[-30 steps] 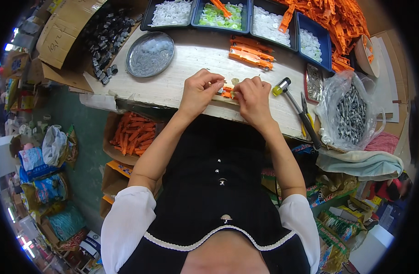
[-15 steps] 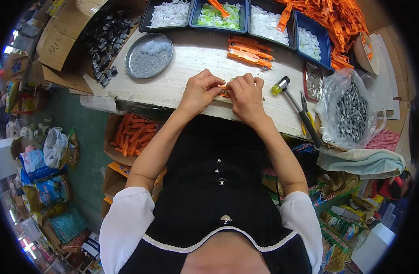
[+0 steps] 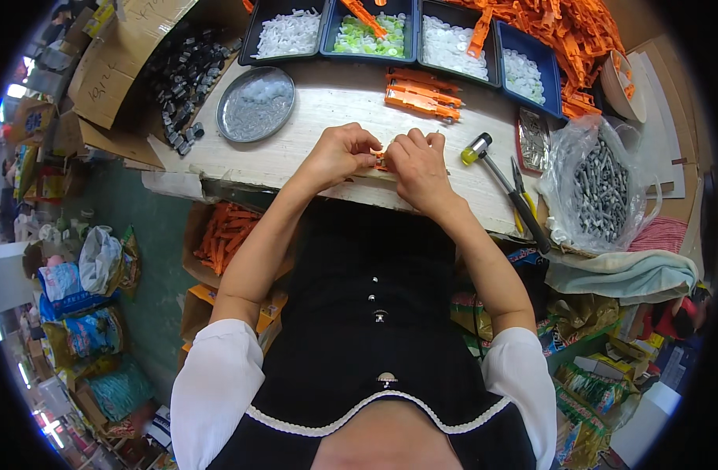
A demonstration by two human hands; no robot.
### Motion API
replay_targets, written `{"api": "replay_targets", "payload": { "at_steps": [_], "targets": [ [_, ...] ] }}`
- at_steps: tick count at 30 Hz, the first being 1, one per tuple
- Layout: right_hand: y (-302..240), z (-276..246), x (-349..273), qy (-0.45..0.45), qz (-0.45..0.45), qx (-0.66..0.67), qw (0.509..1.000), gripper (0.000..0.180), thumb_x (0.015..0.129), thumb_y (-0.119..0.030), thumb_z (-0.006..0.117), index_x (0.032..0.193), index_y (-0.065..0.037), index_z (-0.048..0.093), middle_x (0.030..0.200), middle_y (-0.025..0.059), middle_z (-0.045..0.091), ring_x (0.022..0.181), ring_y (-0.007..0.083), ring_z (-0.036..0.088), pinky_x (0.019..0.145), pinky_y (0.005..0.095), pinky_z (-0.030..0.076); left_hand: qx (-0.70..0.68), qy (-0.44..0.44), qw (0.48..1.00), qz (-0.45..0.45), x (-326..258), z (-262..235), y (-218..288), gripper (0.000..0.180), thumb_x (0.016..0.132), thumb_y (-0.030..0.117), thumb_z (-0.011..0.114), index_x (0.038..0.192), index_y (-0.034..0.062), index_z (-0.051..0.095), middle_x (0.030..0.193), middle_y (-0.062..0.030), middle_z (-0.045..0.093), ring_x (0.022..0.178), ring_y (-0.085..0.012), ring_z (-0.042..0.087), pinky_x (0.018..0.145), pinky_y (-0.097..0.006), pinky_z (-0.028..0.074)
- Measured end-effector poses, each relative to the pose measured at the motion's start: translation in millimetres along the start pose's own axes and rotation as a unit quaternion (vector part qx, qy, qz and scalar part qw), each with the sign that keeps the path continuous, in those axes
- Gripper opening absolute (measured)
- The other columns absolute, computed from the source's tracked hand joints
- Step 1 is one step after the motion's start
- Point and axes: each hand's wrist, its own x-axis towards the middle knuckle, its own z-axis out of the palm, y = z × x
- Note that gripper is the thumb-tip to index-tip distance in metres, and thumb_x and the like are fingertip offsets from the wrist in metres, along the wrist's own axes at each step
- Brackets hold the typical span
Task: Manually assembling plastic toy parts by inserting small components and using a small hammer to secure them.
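My left hand (image 3: 339,154) and my right hand (image 3: 416,163) meet at the near edge of the pale wooden bench (image 3: 327,110). Together they pinch a small orange plastic part (image 3: 380,160), which is mostly hidden by my fingers. A short stack of finished orange parts (image 3: 421,94) lies just beyond the hands. A small mallet with a yellow and black head (image 3: 478,148) rests to the right of my right hand.
Blue trays of white and green small parts (image 3: 359,31) line the back edge, with a heap of orange pieces (image 3: 562,31) at the right. A round metal dish (image 3: 255,103), a bag of grey metal pieces (image 3: 602,184), pliers (image 3: 520,188) and a box of orange parts (image 3: 227,235) below the bench surround me.
Both hands have closed tighter together around the orange part; one second ago more of it showed between them. Everything else on the bench stays put.
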Motion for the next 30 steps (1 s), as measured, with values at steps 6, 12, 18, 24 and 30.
{"api": "replay_targets", "payload": {
  "at_steps": [6,12,18,24,30],
  "targets": [
    [2.3,6.8,-7.1,0.053,0.040,0.102,0.993,0.014,0.069,-0.003,0.060,0.077,-0.009,0.051,0.076,0.0030,0.049,0.078,0.0201,0.046,0.072,0.0350,0.028,0.091,-0.026,0.996,-0.003,8.1,2.5,-3.1,0.014,0.072,0.003,0.068,0.085,0.0022,0.065,0.071,-0.0028,0.054,0.062,-0.0088,0.050,0.055,-0.023,0.042],
    [2.3,7.2,-8.1,0.081,-0.015,0.068,0.994,0.014,0.070,-0.004,0.061,0.079,-0.009,0.053,0.078,0.0025,0.051,0.078,0.0206,0.047,0.072,0.0346,0.029,0.226,-0.011,0.974,-0.002,14.5,5.9,11.1,0.014,0.068,0.009,0.071,0.078,0.0022,0.063,0.070,-0.0092,0.059,0.062,-0.0167,0.056,0.056,-0.030,0.045],
    [23.1,-1.7,-0.3,0.125,0.069,0.141,0.980,0.007,0.073,-0.006,0.059,0.078,-0.009,0.054,0.074,0.0027,0.051,0.077,0.0205,0.047,0.068,0.0336,0.029,0.252,-0.044,0.966,-0.046,19.1,4.4,24.7,0.016,0.067,0.014,0.070,0.076,0.0030,0.063,0.069,-0.0109,0.061,0.062,-0.0219,0.059,0.058,-0.033,0.046],
    [52.7,-45.0,-33.0,0.072,0.162,0.131,0.975,0.005,0.077,-0.005,0.057,0.077,-0.003,0.053,0.073,0.0085,0.052,0.070,0.0237,0.052,0.064,0.0324,0.036,0.385,-0.093,0.918,0.032,32.1,2.8,40.1,0.021,0.066,0.020,0.069,0.079,0.0055,0.063,0.075,-0.0118,0.062,0.073,-0.0279,0.060,0.064,-0.037,0.046],
    [53.2,-53.8,-66.6,0.016,0.248,0.202,0.947,0.007,0.078,-0.003,0.057,0.080,0.000,0.051,0.076,0.0138,0.053,0.070,0.0298,0.055,0.062,0.0325,0.043,0.377,-0.017,0.907,0.188,140.7,23.3,72.7,0.016,0.069,0.021,0.065,0.074,0.0060,0.063,0.076,-0.0129,0.062,0.072,-0.0327,0.057,0.063,-0.041,0.045]
  ]
}}
